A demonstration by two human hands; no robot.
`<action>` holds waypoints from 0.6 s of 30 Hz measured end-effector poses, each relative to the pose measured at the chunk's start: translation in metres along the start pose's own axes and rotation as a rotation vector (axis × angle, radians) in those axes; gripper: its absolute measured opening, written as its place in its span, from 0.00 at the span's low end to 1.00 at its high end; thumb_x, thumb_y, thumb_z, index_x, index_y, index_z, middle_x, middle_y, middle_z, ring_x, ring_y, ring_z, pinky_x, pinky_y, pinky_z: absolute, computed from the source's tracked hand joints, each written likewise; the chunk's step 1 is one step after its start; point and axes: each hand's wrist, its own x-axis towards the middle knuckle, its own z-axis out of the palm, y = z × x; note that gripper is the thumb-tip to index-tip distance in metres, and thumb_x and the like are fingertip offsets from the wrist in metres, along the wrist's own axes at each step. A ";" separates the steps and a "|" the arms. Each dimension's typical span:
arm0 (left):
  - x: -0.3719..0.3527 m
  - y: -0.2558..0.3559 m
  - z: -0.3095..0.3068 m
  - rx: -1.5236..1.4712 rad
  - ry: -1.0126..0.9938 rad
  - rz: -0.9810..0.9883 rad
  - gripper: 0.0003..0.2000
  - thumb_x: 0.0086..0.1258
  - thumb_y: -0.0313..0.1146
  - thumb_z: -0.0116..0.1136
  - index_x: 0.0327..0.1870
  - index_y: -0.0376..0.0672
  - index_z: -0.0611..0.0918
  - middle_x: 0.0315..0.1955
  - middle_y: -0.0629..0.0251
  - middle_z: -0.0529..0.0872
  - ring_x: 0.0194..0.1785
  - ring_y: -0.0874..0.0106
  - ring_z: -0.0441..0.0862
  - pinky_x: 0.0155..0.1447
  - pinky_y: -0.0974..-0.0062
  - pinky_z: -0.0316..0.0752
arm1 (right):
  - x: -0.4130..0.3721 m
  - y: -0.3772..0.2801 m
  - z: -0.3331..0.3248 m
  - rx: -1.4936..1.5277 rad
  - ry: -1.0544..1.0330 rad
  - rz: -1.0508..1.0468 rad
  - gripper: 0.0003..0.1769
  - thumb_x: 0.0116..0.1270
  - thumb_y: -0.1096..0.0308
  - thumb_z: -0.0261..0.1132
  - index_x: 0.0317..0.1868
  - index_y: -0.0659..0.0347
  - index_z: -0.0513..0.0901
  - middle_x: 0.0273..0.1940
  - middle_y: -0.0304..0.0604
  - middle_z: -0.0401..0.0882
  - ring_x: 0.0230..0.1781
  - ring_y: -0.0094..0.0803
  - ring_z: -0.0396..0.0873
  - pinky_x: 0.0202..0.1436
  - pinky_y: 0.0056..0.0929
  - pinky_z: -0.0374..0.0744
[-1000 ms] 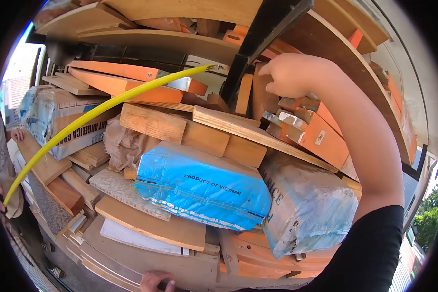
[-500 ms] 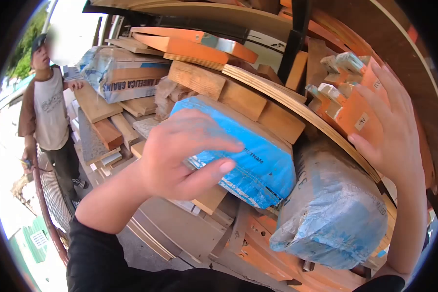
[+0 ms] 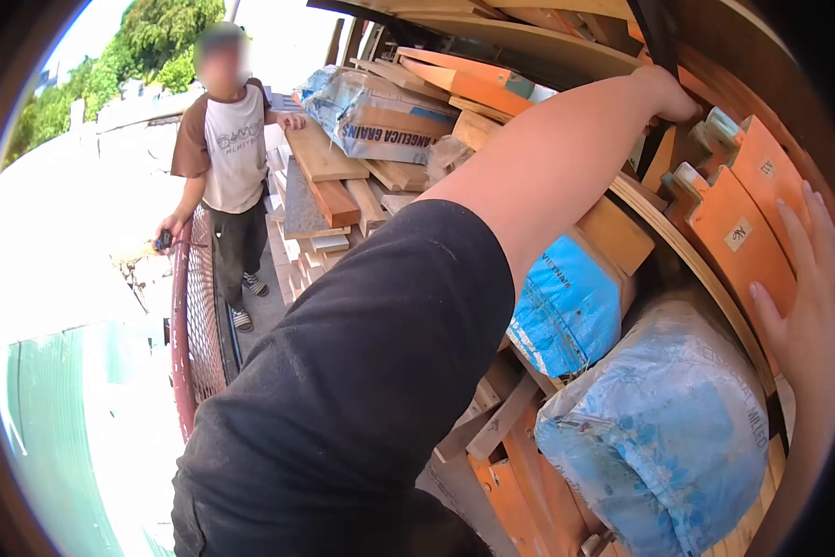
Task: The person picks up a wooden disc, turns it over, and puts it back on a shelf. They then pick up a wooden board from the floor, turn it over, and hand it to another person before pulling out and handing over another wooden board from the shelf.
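My left arm stretches across the view to the upper right. There my left hand (image 3: 668, 96) lies over a black upright post (image 3: 661, 37), its fingers bent around it and partly hidden. My right hand (image 3: 801, 278) is at the right edge, fingers spread, against orange wooden pieces (image 3: 756, 200) with small paper labels. These pieces stand upright on a curved plywood edge (image 3: 691, 251), just right of the post. Below them sits a grey and blue wrapped sack (image 3: 664, 418). Beside it, partly behind my arm, is a bright blue sack (image 3: 566, 302).
A person (image 3: 227, 139) stands at the left behind a rusty mesh railing (image 3: 183, 325), one hand on stacked boards (image 3: 323, 153). A printed plastic-wrapped bundle (image 3: 380, 116) lies behind the boards. More orange pieces (image 3: 469, 79) rest on the upper shelf. Overhead, a dark panel (image 3: 752, 56) slopes down rightward.
My left hand has moved from above the blue sack up and right to the black post. My right hand stays by the orange pieces. The view has swung left, showing more of the person.
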 end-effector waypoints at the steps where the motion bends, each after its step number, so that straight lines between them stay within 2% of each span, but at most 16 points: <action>1: 0.004 0.000 0.005 -0.003 -0.037 -0.027 0.32 0.71 0.58 0.62 0.66 0.39 0.83 0.60 0.53 0.86 0.54 0.59 0.90 0.48 0.61 0.92 | 0.002 -0.003 0.001 0.003 0.000 0.014 0.47 0.58 0.72 0.72 0.80 0.55 0.66 0.84 0.50 0.55 0.85 0.50 0.54 0.85 0.48 0.58; 2: 0.016 -0.001 0.013 -0.048 -0.127 -0.117 0.36 0.68 0.59 0.64 0.71 0.42 0.78 0.68 0.50 0.79 0.58 0.54 0.88 0.51 0.58 0.91 | 0.004 -0.006 0.002 0.006 -0.001 0.028 0.47 0.58 0.72 0.72 0.80 0.55 0.67 0.84 0.50 0.56 0.84 0.50 0.56 0.85 0.49 0.59; 6: 0.021 -0.011 0.020 -0.180 -0.214 -0.106 0.35 0.68 0.57 0.63 0.74 0.50 0.76 0.74 0.49 0.72 0.60 0.53 0.87 0.59 0.53 0.88 | 0.006 -0.014 0.004 -0.013 0.012 0.059 0.46 0.56 0.69 0.74 0.78 0.55 0.69 0.83 0.49 0.58 0.82 0.50 0.59 0.82 0.48 0.61; 9: 0.045 -0.014 0.025 -0.147 -0.273 -0.115 0.30 0.72 0.53 0.62 0.73 0.52 0.78 0.70 0.49 0.76 0.59 0.53 0.88 0.60 0.53 0.87 | 0.005 -0.017 0.010 -0.031 0.067 0.069 0.46 0.55 0.69 0.75 0.76 0.55 0.71 0.82 0.49 0.61 0.82 0.49 0.61 0.82 0.47 0.62; 10: 0.053 -0.016 0.026 -0.105 -0.291 -0.123 0.26 0.74 0.49 0.61 0.68 0.45 0.81 0.60 0.52 0.85 0.53 0.61 0.90 0.58 0.61 0.86 | 0.008 -0.021 0.011 -0.021 0.093 0.066 0.44 0.54 0.69 0.75 0.74 0.55 0.73 0.81 0.48 0.62 0.81 0.49 0.62 0.82 0.47 0.63; 14: 0.060 -0.014 0.034 -0.046 -0.290 -0.109 0.26 0.73 0.50 0.61 0.66 0.44 0.82 0.58 0.50 0.85 0.53 0.60 0.90 0.58 0.61 0.86 | 0.028 -0.038 0.011 0.076 0.188 0.006 0.37 0.51 0.69 0.77 0.66 0.56 0.81 0.77 0.48 0.69 0.79 0.50 0.65 0.82 0.49 0.64; 18: 0.064 -0.014 0.040 -0.008 -0.270 -0.078 0.27 0.72 0.52 0.61 0.64 0.42 0.83 0.57 0.49 0.86 0.53 0.60 0.90 0.58 0.61 0.86 | 0.062 -0.037 0.024 0.135 0.200 -0.213 0.35 0.53 0.68 0.76 0.65 0.56 0.82 0.77 0.49 0.69 0.81 0.48 0.63 0.85 0.50 0.60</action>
